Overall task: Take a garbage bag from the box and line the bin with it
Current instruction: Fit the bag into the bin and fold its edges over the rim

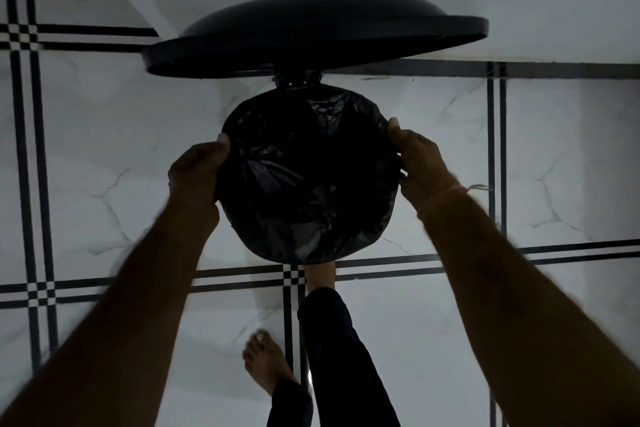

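feet: one bare foot (265, 362) planted on the tile floor (104, 166), the other foot (320, 276) pushed in under the bin, looks like it's on a pedal to keep the lid up (pedal itself is hidden, so that's a guess)
left hand (195, 172): closed on the left edge of the garbage bag (308, 177), thumb over the top
right hand (420, 165): same deal on the right edge, so the hands are wide apart, one each side, pulling the plastic snug over the rim
bin: basically wrapped, bag folded over the rim all round, crumpled black plastic sagging inside, nothing else in it that I can see
lid (311, 35): tipped open at the back, out of the way
box: not in view
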{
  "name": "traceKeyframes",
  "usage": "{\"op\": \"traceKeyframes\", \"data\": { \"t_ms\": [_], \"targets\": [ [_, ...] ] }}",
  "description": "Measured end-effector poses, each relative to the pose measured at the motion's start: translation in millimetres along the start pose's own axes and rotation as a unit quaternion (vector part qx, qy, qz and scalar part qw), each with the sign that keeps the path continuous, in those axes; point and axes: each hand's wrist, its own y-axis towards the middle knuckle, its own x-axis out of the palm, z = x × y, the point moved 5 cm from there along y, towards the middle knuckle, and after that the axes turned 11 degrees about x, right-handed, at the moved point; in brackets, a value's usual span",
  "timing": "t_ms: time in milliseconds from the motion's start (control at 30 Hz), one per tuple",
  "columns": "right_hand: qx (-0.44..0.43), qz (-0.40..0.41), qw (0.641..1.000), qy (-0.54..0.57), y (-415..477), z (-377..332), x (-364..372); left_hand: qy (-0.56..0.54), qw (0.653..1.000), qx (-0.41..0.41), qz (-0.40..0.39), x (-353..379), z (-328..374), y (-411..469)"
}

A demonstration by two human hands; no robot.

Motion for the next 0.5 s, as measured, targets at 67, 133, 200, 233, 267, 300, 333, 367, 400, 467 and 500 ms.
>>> {"op": "traceKeyframes", "data": {
  "t_ms": [67, 133, 200, 233, 267, 300, 333, 367, 400, 467, 500],
  "targets": [
    [0.025, 0.006, 0.999, -0.021, 11.1, -1.3, -0.5, -0.019, 0.999, -0.033, -0.010, -4.8, -6.4, 5.4],
    [0.049, 0.001, 0.998, -0.044, 22.8, -0.6, -0.5, -0.033, 0.996, -0.083, -0.023, -9.4, -13.6, 9.1],
    [0.065, -0.002, 0.995, -0.072, 33.2, -1.3, 3.6, -0.030, 0.992, -0.120, -0.035, -12.1, -16.1, 15.3],
    [0.065, 0.006, 0.994, -0.087, 40.1, -0.9, 4.8, -0.024, 0.990, -0.133, -0.042, -11.2, -15.9, 17.9],
    [0.067, 0.020, 0.993, -0.099, 46.1, 1.5, 3.8, -0.017, 0.988, -0.142, -0.050, -11.4, -17.0, 21.2],
    [0.065, 0.030, 0.992, -0.105, 52.8, 3.9, 2.5, -0.013, 0.988, -0.144, -0.056, -11.3, -16.5, 23.3],
    [0.059, 0.025, 0.993, -0.096, 56.6, 4.2, 1.6, -0.006, 0.988, -0.140, -0.063, -11.2, -14.9, 25.3],
    [0.053, 0.004, 0.996, -0.072, 54.2, 1.0, 3.1, 0.003, 0.989, -0.131, -0.075, -9.5, -11.5, 27.1],
    [0.045, -0.036, 0.997, -0.046, 46.5, -5.7, 6.3, 0.015, 0.988, -0.120, -0.095, -6.1, -6.7, 30.0],
    [0.014, -0.134, 0.991, -0.026, 34.4, -23.6, 19.3, 0.040, 0.984, -0.105, -0.137, 4.7, 5.0, 37.1],
    [-0.012, -0.155, 0.987, -0.041, 32.5, -34.1, 24.6, 0.055, 0.983, -0.092, -0.147, 11.4, 11.9, 41.5]
  ]
}}
